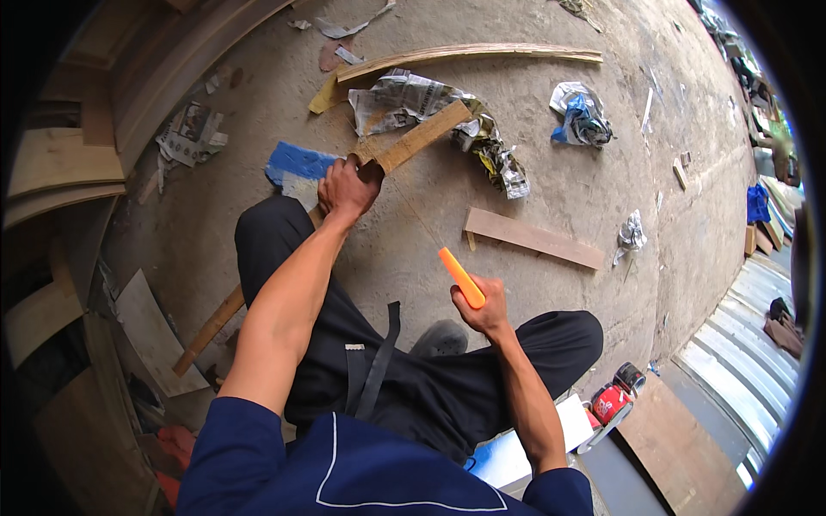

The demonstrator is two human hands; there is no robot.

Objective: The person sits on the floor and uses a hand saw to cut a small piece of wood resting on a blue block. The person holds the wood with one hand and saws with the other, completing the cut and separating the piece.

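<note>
My left hand (346,191) is closed around a narrow wooden strip (426,136), pressing it down near a blue-painted block (297,163). The strip slants up to the right beyond my fingers. My right hand (483,308) grips the orange handle of a handsaw (459,275). Its thin blade, seen nearly edge-on, runs from the handle up to the strip beside my left hand. Whether the teeth are in the wood, I cannot tell. Another length of wood (211,329) shows beyond my left knee, partly hidden by my leg.
Crumpled newspaper (404,99) lies past the strip, with a long split board (482,53) behind it. A flat offcut (533,236) rests on the concrete to the right. Red and dark cans (612,401) stand by my right knee. Wooden panels (64,163) line the left side.
</note>
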